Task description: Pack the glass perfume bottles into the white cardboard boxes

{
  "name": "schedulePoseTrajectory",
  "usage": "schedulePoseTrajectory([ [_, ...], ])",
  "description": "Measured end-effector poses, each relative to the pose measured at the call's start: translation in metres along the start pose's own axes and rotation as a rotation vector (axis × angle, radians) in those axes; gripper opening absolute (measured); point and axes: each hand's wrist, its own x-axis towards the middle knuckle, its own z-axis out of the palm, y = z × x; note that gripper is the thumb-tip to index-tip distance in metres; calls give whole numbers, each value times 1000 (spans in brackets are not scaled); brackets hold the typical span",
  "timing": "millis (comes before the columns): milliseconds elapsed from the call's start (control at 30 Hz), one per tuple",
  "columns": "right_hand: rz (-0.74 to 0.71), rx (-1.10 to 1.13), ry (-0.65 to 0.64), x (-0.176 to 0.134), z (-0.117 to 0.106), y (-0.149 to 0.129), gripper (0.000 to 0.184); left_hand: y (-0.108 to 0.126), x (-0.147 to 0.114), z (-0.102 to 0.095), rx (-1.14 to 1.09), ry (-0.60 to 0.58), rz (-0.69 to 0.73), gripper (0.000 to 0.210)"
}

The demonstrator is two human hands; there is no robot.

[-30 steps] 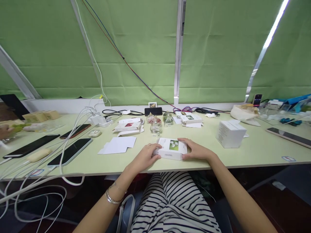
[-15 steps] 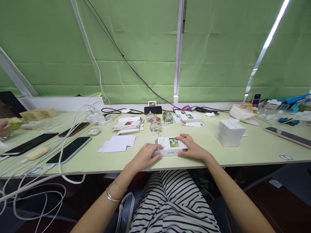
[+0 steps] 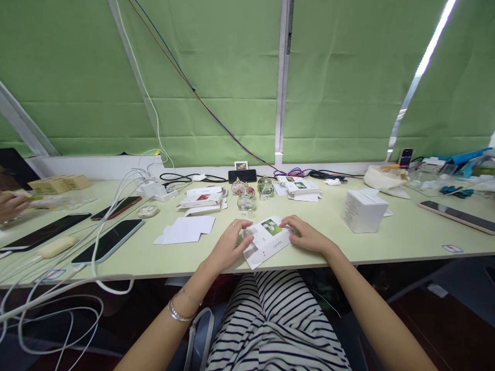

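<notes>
A white cardboard box [image 3: 266, 238] with a green photo of white flowers lies tilted askew at the table's front edge. My left hand [image 3: 231, 244] grips its left end, thumb on the top face and fingers along the far side. At the box's right end, my right hand [image 3: 307, 235] is closed on the far corner. Beyond the box stand several round glass bottles [image 3: 246, 200] with clear stoppers. To the left lies a flat white card sheet [image 3: 186, 230].
White boxes [image 3: 201, 198] lie stacked behind left, others [image 3: 301, 186] behind right. A white cube-shaped box [image 3: 364, 211] stands at right. Phones [image 3: 108, 241] and white cables [image 3: 96, 257] cover the left side. At far left, another person's hand [image 3: 12, 205] shows.
The box has turned, its left end swinging toward me and over the table edge, so its printed side faces me more. Both hands stay on it. The other person's hand has moved slightly right.
</notes>
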Motion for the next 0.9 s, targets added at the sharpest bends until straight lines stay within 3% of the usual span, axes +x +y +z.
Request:
schedulePoseTrajectory([
  [133,10,-8,5,0,0,-1,40,2,0,0,14,-68,-12,34],
  [433,8,-17,6,0,1,-4,39,2,0,-1,20,-95,2,37],
  [533,19,-28,5,0,2,-4,40,3,0,-3,10,-178,57,45],
  [700,61,-6,4,0,4,1,61,0,-1,-2,13,-297,132,66],
  [900,27,33,-40,-1,3,4,77,-1,-1,-3,-48,-317,236,52],
])
